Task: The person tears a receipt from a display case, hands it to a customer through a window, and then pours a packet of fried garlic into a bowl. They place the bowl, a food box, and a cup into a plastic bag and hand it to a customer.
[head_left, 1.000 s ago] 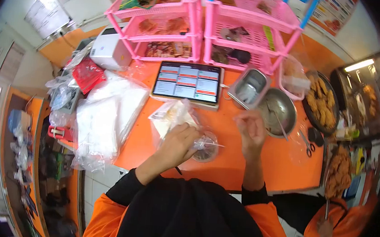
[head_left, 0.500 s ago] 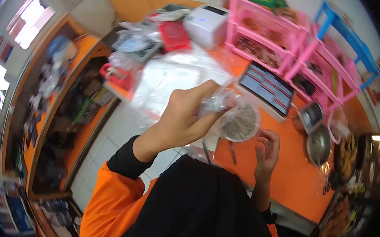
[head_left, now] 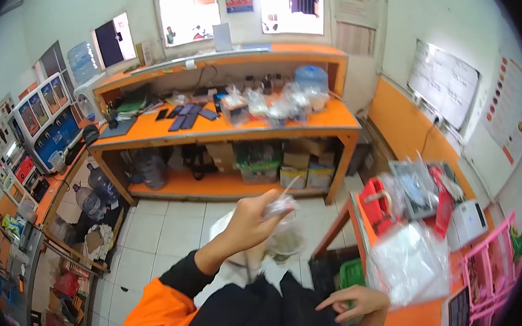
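Note:
My left hand (head_left: pixel 249 223) is raised in front of me and grips the twisted neck of a clear plastic bag (head_left: pixel 284 236) that hangs below my fingers with something dark and round inside. My right hand (head_left: pixel 353 301) is low at my right side, fingers loosely apart, holding nothing, near the edge of the orange counter (head_left: pixel 412 319). Both arms wear black sleeves with orange above.
A long orange bench (head_left: pixel 227 129) with phones, bagged goods and a shelf of boxes stands across a white tiled floor (head_left: pixel 156 228). To the right are a pile of clear bags (head_left: pixel 410 266), a white printer (head_left: pixel 467 223), a pink rack (head_left: pixel 497 264) and a tablet (head_left: pixel 460 317).
My view has swung left, away from the counter toward the room. My left hand still carries the bag, lifted off the counter; my right hand has dropped lower.

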Available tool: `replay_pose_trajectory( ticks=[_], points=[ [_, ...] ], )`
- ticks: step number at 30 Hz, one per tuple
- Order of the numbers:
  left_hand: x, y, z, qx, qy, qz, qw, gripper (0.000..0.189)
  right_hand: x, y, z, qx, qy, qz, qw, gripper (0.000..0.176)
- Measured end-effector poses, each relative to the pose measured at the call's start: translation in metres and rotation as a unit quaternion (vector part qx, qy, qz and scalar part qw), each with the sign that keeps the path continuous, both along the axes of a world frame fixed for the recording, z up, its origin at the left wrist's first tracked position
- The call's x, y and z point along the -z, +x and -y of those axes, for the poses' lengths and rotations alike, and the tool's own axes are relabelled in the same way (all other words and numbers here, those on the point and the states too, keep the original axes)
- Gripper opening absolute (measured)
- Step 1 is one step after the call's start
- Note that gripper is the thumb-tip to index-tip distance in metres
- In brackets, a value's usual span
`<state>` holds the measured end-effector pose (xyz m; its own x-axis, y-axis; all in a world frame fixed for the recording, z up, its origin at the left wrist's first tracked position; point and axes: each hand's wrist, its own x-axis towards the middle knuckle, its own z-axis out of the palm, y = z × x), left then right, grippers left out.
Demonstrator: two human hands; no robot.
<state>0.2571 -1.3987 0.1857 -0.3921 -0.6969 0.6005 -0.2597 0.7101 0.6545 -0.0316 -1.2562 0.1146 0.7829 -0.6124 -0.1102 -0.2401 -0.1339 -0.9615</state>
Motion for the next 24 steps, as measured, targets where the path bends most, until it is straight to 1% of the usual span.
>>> replay_pose_trajectory(
  ticks=[1, 2, 3, 5, 6, 8, 9, 11, 12, 14, 16, 17, 19, 20, 22, 23, 24],
  points=[
    [0.007, 0.020, 0.017, -0.033, 0.005, -0.001, 0.999, 0.018, 0.012, 0.014, 0.027, -0.040, 0.005, -0.026, 0.999, 0.042],
    [0.016, 0.036, 0.035, -0.066, 0.012, -0.005, 0.998, 0.017, 0.022, 0.024, 0.047, 0.018, -0.056, 0.006, 0.998, 0.022],
    [0.025, 0.052, 0.055, -0.096, 0.022, -0.027, 0.995, 0.016, 0.019, 0.032, 0.070, 0.107, -0.049, 0.024, 0.993, 0.018],
    [0.046, 0.085, 0.095, -0.163, 0.054, -0.068, 0.983, 0.015, 0.019, 0.050, 0.115, 0.275, -0.023, 0.059, 0.959, 0.011],
    [0.054, 0.103, 0.118, -0.176, 0.080, -0.104, 0.976, 0.015, 0.028, 0.068, 0.146, 0.388, 0.004, 0.152, 0.909, 0.009],
    [0.064, 0.143, 0.165, -0.196, 0.130, -0.164, 0.958, 0.015, 0.035, 0.102, 0.201, 0.457, -0.004, 0.311, 0.833, 0.012],
    [0.063, 0.163, 0.185, -0.188, 0.202, -0.184, 0.943, 0.014, 0.021, 0.112, 0.226, 0.420, -0.043, 0.378, 0.824, 0.015],
    [0.054, 0.202, 0.228, -0.166, 0.337, -0.225, 0.899, 0.014, -0.017, 0.134, 0.278, 0.318, -0.084, 0.487, 0.809, 0.024],
    [0.051, 0.217, 0.248, -0.171, 0.346, -0.243, 0.890, 0.014, -0.043, 0.149, 0.300, 0.253, -0.079, 0.526, 0.808, 0.029],
    [0.040, 0.243, 0.293, -0.182, 0.357, -0.274, 0.874, 0.014, -0.084, 0.192, 0.354, 0.136, -0.077, 0.605, 0.781, 0.037],
    [0.027, 0.269, 0.340, -0.185, 0.301, -0.314, 0.882, 0.015, -0.114, 0.259, 0.404, 0.049, -0.066, 0.684, 0.725, 0.045],
    [0.019, 0.282, 0.362, -0.187, 0.274, -0.334, 0.882, 0.016, -0.124, 0.280, 0.428, 0.017, -0.066, 0.700, 0.711, 0.045],
    [-0.010, 0.301, 0.401, -0.229, 0.224, -0.372, 0.871, 0.021, -0.141, 0.316, 0.474, -0.024, -0.068, 0.705, 0.705, 0.045],
    [-0.016, 0.315, 0.425, -0.246, 0.166, -0.402, 0.866, 0.022, -0.147, 0.333, 0.495, -0.038, -0.066, 0.701, 0.709, 0.045],
    [-0.031, 0.346, 0.471, -0.247, 0.105, -0.423, 0.865, 0.023, -0.154, 0.364, 0.538, -0.058, -0.063, 0.689, 0.719, 0.045],
    [-0.043, 0.357, 0.488, -0.243, 0.093, -0.427, 0.866, 0.022, -0.156, 0.375, 0.559, -0.063, -0.063, 0.685, 0.724, 0.045],
    [-0.048, 0.372, 0.511, -0.255, 0.053, -0.430, 0.864, 0.023, -0.156, 0.393, 0.577, -0.071, -0.063, 0.680, 0.727, 0.045]
  ],
)
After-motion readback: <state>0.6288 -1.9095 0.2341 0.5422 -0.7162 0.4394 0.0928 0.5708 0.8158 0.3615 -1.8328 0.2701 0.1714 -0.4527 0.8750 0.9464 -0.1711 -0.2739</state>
